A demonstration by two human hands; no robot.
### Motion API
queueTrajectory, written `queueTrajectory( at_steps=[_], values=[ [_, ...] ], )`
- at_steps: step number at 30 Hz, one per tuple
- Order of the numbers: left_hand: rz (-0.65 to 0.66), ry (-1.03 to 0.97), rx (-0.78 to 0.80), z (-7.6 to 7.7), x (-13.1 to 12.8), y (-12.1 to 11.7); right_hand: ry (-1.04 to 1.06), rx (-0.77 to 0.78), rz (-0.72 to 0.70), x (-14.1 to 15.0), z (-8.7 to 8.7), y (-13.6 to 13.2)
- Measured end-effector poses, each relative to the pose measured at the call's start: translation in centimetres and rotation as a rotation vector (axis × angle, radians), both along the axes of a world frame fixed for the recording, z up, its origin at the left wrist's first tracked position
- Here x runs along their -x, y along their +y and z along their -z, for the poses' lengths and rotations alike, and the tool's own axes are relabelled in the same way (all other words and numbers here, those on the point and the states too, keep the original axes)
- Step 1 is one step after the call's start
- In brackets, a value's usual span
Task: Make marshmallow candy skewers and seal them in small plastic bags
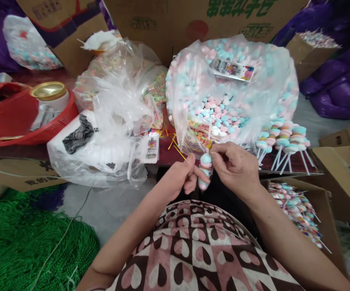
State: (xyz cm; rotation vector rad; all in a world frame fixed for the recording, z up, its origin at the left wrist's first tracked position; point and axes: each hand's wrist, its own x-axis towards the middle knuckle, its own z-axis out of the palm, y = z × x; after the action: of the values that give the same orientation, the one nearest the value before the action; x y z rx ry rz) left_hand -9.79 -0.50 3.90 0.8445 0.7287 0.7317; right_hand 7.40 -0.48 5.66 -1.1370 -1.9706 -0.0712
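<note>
Between my hands, close in front of my body, is a wrapped marshmallow stick [205,169] with pink and blue pieces, its white stick pointing up and away. My left hand [188,176] is closed, fingers curled against the side of the marshmallow stick. A thin yellow tie [179,152] runs up to its thumb; whether it is pinched there I cannot tell. My right hand [237,165] pinches at the neck of the wrapper, where the stick comes out. A bit of yellow shows by its fingertips, too small to make out.
A large clear bag of pink and blue marshmallows [232,93] lies ahead. Unwrapped marshmallow sticks [283,135] stand at the right table edge, above a carton of wrapped ones [296,210]. Left are printed cards [152,147], a white plastic bag [102,149] and a red basin [8,121].
</note>
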Motion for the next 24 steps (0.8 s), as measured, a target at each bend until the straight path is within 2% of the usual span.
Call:
queueTrajectory(
  at_steps=[2,4,7,10,14,17,19,21,23,24],
  values=[
    [-0.005,-0.019,0.073,0.8,-0.7,0.3,-0.013,0.008,-0.08,0.1,0.2,-0.4],
    [-0.088,-0.078,0.097,0.9,-1.0,0.8,0.018,0.086,-0.165,0.2,0.6,-1.0],
    [-0.169,-0.082,-0.01,0.0,-0.7,0.8,0.179,0.317,-0.173,-0.1,1.4,-1.6],
    [-0.133,0.092,-0.257,-0.7,-0.6,0.1,0.437,0.544,-0.168,-1.2,1.6,-1.5],
    [0.11,0.434,-0.739,-0.6,-2.1,-0.5,0.879,0.81,-0.304,-2.9,1.9,-1.6],
    [0.223,0.491,-0.926,-0.3,-3.9,-0.5,1.146,0.971,-0.321,-3.7,2.7,-2.7],
    [0.32,0.501,-0.927,-0.1,-4.9,-0.6,1.304,0.998,-0.292,-4.3,3.4,-3.8],
    [0.402,0.549,-0.849,0.2,-5.4,-0.6,1.443,0.966,-0.209,-5.4,4.1,-5.2],
    [0.393,0.603,-0.746,0.6,-5.2,-0.4,1.513,0.897,-0.058,-7.4,4.9,-6.8],
    [0.347,0.615,-0.692,0.9,-5.0,-0.3,1.502,0.871,0.037,-8.8,5.5,-7.8]
  ],
)
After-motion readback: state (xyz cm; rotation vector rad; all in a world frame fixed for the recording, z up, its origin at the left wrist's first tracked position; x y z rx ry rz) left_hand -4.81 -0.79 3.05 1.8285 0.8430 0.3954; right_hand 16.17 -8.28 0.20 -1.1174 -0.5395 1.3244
